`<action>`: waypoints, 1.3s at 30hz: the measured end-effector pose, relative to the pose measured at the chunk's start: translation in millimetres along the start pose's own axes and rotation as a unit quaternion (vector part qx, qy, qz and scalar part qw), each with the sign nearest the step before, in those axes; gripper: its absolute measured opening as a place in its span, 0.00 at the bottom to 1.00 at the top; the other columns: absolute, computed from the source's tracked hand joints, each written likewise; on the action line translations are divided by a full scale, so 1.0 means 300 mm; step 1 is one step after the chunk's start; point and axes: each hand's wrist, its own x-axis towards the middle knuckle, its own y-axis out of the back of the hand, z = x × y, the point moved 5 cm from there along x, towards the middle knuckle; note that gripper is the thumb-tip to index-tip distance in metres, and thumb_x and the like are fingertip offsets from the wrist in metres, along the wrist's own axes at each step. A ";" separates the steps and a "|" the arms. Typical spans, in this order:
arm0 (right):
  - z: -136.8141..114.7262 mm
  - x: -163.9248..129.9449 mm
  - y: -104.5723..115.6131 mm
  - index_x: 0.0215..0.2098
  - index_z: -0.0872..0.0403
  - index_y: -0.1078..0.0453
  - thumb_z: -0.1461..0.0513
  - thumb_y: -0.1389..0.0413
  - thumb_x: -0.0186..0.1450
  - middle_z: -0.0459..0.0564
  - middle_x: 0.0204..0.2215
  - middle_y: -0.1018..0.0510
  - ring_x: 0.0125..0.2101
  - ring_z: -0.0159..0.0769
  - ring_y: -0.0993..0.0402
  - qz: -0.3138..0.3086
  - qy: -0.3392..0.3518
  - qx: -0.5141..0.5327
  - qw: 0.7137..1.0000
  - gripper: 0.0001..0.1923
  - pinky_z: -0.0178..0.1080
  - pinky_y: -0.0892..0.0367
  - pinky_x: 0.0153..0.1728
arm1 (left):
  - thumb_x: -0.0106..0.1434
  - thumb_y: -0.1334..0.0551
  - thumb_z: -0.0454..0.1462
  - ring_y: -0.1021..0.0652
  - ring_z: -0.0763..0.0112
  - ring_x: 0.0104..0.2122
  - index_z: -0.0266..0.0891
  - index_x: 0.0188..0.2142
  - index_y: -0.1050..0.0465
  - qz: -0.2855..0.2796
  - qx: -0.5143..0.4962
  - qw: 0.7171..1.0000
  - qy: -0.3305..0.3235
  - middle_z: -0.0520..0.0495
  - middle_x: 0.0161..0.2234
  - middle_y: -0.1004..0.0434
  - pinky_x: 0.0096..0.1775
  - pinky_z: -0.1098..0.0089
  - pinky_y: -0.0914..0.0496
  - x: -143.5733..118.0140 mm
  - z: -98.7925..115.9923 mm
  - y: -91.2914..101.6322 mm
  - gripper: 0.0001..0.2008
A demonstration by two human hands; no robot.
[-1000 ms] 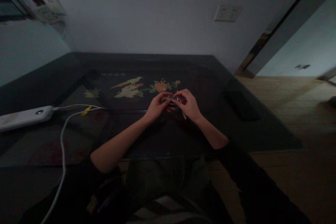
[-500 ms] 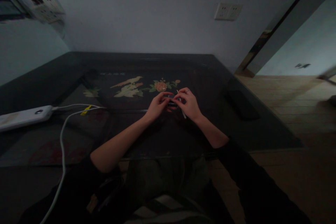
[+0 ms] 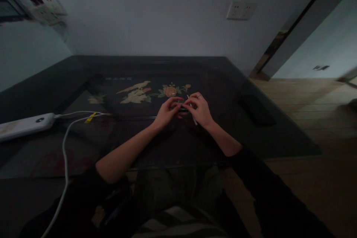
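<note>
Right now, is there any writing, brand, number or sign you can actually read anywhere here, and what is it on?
Nothing here can be read.
Pale characters above the bird and flower inlay on the dark table: too blurred.
White power bank: no legible marking.
Wall sockets: no legible marking.
Small dark object held between the left hand and right hand: too dim to show any print.

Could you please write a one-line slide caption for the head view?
Both hands, left and right, pinch a small dark object over a dark glass table.
</note>
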 end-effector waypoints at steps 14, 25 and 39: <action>0.026 0.000 -0.022 0.41 0.51 0.33 0.62 0.38 0.58 0.44 0.29 0.28 0.30 0.34 0.30 -0.027 -0.082 0.127 0.988 0.13 0.36 0.35 0.30 | 0.56 0.32 0.40 0.20 0.63 0.41 0.37 0.44 0.31 0.053 0.048 0.997 -0.043 0.45 0.37 0.21 0.33 0.69 0.22 0.001 0.024 0.019 0.18; 0.048 0.001 -0.028 0.40 0.55 0.29 0.59 0.39 0.59 0.43 0.24 0.29 0.24 0.32 0.33 -0.066 -0.116 0.188 0.973 0.12 0.36 0.37 0.27 | 0.55 0.31 0.39 0.20 0.68 0.36 0.36 0.45 0.28 0.065 0.047 0.997 -0.012 0.47 0.35 0.21 0.33 0.71 0.23 -0.001 0.020 0.022 0.19; 0.039 -0.005 -0.032 0.39 0.52 0.28 0.59 0.39 0.59 0.43 0.23 0.27 0.24 0.32 0.32 -0.072 -0.120 0.189 0.972 0.11 0.36 0.37 0.27 | 0.53 0.31 0.37 0.21 0.68 0.32 0.35 0.39 0.25 0.082 0.066 0.994 -0.011 0.48 0.31 0.20 0.32 0.70 0.23 0.008 0.010 0.033 0.13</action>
